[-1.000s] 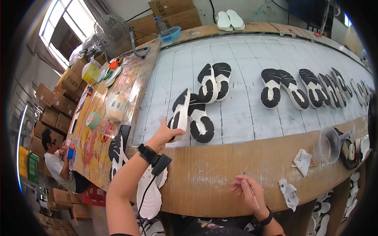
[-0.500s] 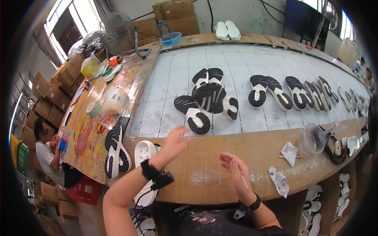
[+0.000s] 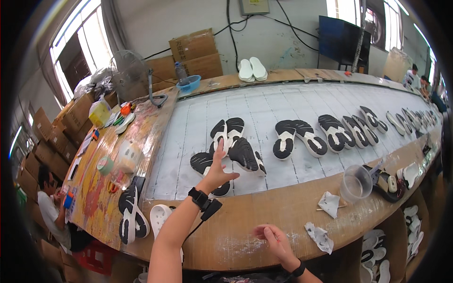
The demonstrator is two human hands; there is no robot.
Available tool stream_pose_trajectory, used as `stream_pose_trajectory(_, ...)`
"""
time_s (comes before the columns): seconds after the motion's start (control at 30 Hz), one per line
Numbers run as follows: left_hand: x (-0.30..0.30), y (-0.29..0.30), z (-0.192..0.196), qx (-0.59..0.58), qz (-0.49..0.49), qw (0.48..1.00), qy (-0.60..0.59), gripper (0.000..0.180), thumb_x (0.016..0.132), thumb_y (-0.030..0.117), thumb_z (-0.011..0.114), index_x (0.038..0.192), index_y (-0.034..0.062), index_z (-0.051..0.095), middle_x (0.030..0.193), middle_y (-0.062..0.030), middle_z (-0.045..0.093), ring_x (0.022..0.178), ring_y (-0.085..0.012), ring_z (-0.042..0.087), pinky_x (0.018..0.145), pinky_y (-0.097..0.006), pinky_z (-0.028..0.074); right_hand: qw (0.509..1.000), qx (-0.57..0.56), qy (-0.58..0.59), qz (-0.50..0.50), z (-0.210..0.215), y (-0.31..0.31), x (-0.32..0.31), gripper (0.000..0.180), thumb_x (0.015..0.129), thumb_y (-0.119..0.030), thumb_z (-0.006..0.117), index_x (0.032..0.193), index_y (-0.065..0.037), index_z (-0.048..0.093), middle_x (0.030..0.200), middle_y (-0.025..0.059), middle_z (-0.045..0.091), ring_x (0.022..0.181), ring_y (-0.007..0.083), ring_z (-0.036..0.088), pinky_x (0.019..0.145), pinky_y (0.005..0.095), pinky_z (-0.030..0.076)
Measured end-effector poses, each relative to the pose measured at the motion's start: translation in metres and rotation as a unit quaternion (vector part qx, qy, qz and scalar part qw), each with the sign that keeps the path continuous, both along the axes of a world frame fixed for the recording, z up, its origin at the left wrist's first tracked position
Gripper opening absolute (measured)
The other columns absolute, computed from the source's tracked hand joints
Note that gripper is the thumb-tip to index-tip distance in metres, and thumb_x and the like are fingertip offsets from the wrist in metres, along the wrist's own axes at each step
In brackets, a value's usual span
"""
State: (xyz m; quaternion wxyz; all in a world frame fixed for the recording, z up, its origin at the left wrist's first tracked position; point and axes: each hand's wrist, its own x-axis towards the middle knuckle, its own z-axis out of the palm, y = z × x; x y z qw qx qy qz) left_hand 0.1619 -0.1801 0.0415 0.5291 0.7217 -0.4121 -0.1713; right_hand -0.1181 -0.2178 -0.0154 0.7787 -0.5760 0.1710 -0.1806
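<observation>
My left hand [image 3: 218,172] reaches over a cluster of black-and-white shoe soles, fingers apart and holding nothing that I can see. It partly covers the sole [image 3: 202,162] at the cluster's near left. Just right of my fingers, a mostly black sole [image 3: 243,153] lies tilted on top of others. Behind them sits a pair of soles [image 3: 235,128]. Over the brown near edge of the table hovers my right hand [image 3: 276,241], loosely curled with its fingers apart. Motion blurs its fingertips, and I make out nothing held in it.
Rows of soles [image 3: 302,137] run to the right across the white tabletop [image 3: 184,122]. Crumpled cloths [image 3: 320,238] and a clear tub [image 3: 356,183] lie along the near edge. White clogs [image 3: 160,218] and more soles [image 3: 133,214] are at left. A person [image 3: 54,207] sits beyond.
My left hand has moved forward from the near edge to over the sole cluster. My right hand stays above the near edge, its fingers more curled. The view has tilted upward.
</observation>
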Motion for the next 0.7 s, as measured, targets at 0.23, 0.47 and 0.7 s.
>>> stream_pose_trajectory(0.23,-0.070,-0.029,-0.003,0.003,-0.153,0.970,-0.187,0.072,0.071,0.023,0.069,0.131,0.0145,0.030,0.132,-0.0105,0.039,0.123,-0.0279,0.034,0.098,-0.044,0.027,0.959,-0.177,-0.112,-0.193,0.022,0.001,0.009,0.023,0.089,-0.013,0.044,0.105,0.001,0.053,0.111,0.0153,0.055,0.091,0.0182,0.056,0.081,0.0282,0.043)
stream_pose_trajectory(0.47,-0.106,-0.037,-0.018,0.178,-0.219,0.909,-0.305,0.039,0.073,0.019,0.061,0.109,0.0107,0.051,0.102,-0.0108,0.059,0.093,-0.0269,0.055,0.088,-0.042,0.035,0.904,-0.347,-0.149,-0.201,0.020,0.002,-0.018,0.020,0.089,-0.011,0.044,0.101,0.000,0.055,0.106,0.0200,0.058,0.090,0.0269,0.059,0.079,0.0325,0.045)
stream_pose_trajectory(0.7,-0.101,-0.058,-0.029,0.187,-0.202,0.896,-0.349,0.049,0.071,0.021,0.062,0.115,0.0047,0.047,0.108,-0.0136,0.055,0.099,-0.0309,0.052,0.083,-0.038,0.042,0.917,-0.306,-0.162,-0.200,0.020,0.003,-0.033,0.024,0.091,-0.015,0.041,0.102,0.002,0.053,0.104,0.0189,0.058,0.089,0.0259,0.059,0.077,0.0310,0.046)
